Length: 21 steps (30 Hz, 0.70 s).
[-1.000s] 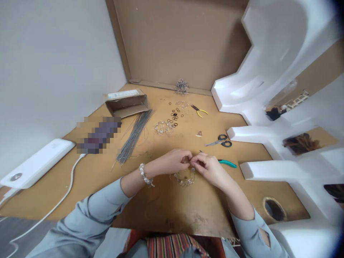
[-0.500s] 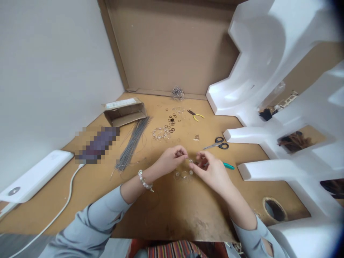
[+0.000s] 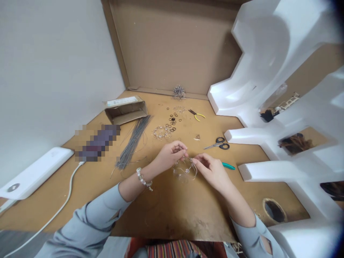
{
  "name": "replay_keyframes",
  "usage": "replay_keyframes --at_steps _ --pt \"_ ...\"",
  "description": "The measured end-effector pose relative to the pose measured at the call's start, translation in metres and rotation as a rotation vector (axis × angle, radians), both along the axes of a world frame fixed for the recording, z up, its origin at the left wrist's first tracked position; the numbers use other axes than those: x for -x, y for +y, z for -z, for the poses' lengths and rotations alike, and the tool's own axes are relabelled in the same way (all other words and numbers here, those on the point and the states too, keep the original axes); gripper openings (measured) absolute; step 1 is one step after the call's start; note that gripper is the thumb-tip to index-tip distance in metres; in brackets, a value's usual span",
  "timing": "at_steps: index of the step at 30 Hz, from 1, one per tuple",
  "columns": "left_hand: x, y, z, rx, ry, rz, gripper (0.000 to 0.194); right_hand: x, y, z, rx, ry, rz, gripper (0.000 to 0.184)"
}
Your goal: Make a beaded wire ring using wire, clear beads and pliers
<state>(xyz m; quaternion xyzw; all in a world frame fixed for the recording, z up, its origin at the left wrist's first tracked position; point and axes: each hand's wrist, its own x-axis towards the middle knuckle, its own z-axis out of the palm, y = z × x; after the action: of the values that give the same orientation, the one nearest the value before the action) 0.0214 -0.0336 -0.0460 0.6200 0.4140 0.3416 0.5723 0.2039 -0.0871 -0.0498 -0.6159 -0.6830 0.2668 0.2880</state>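
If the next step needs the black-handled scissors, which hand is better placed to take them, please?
Probably the right hand: the scissors lie just beyond it, while the left hand is farther away. However, the right hand seems to pinch the beaded wire, so it should release that first.

- A multicoloured striped cloth (image 3: 172,249) is showing in front.
- Grey-blue fabric sleeves (image 3: 94,215) are flanking the cloth, the right one (image 3: 248,231) showing a slit (image 3: 266,245).
- A clear round-beaded bracelet (image 3: 140,176) is circling the left wrist (image 3: 150,172).
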Motion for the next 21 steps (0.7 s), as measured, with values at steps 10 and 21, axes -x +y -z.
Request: replay_keyframes --at_steps 10,21 --pt "-0.002 -0.006 0.004 -0.077 0.015 -0.038 0.011 0.003 -0.002 0.003 0.007 -0.034 0.060 0.017" --pt "0.000 -0.017 0.006 -0.244 0.001 0.051 0.013 -0.006 0.005 0.013 -0.020 0.158 0.071 0.016"
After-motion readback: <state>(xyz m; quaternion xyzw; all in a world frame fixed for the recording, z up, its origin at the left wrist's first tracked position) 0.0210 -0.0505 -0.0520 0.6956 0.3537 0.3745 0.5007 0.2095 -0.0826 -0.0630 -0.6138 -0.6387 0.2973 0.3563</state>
